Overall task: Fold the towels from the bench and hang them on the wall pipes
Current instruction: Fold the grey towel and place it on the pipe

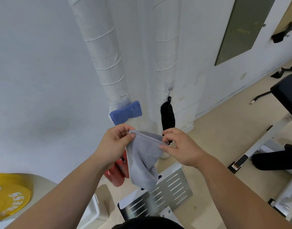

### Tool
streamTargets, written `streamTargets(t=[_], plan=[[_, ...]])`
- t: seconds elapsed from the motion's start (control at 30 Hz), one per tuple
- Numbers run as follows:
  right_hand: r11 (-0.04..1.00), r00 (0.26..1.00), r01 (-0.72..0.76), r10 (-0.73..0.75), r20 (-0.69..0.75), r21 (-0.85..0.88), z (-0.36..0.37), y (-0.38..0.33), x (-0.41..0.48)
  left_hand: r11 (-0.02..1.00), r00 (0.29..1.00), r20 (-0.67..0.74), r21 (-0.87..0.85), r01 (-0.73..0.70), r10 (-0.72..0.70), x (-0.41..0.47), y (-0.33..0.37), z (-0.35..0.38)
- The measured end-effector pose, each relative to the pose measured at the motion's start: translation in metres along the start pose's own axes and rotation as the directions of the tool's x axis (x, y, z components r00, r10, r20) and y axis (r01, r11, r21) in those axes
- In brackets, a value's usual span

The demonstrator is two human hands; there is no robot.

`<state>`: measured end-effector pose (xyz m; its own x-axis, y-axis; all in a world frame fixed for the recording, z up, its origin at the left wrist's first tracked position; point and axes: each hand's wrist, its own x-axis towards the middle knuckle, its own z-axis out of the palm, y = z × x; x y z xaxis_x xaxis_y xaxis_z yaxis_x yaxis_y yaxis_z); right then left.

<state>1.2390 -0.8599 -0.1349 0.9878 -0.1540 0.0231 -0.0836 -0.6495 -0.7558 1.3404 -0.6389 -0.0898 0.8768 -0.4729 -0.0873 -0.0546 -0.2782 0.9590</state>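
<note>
A small grey towel hangs in the air in front of the wall, its top hem stretched between my two hands. My left hand pinches the left corner of the hem. My right hand pinches the right end of the same hem. The rest of the cloth droops below in loose folds. Behind it, two white wrapped wall pipes run down the wall. A folded blue towel sits at the foot of the left pipe, and a black towel hangs at the right pipe.
A perforated metal footplate of a gym machine lies below the towel. Red objects stand against the wall at lower left. A yellow weight plate is at far left. A black padded bench stands at right.
</note>
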Motion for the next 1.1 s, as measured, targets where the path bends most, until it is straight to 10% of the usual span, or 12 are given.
streamTargets(t=[0.3,0.67,0.97,1.1], plan=[[0.927,0.985,0.134,-0.086,-0.149,0.351,-0.027,-0.023,0.005,0.999,0.998,0.061,-0.052,-0.006,0.009,0.008,0.005,-0.014],[0.866,0.952,0.236,-0.115,-0.283,0.44,-0.055,-0.045,0.014,0.993,0.782,0.621,0.048,-0.105,0.053,0.034,0.085,0.008],[0.578,0.983,0.147,0.004,-0.183,0.803,-0.041,-0.005,0.0,0.928,0.8,0.601,0.3,-0.22,-0.005,0.049,0.088,0.029],[0.627,0.992,0.106,-0.019,-0.121,0.772,-0.021,0.01,-0.005,0.966,0.838,0.545,0.225,-0.128,-0.016,0.056,0.084,0.026]])
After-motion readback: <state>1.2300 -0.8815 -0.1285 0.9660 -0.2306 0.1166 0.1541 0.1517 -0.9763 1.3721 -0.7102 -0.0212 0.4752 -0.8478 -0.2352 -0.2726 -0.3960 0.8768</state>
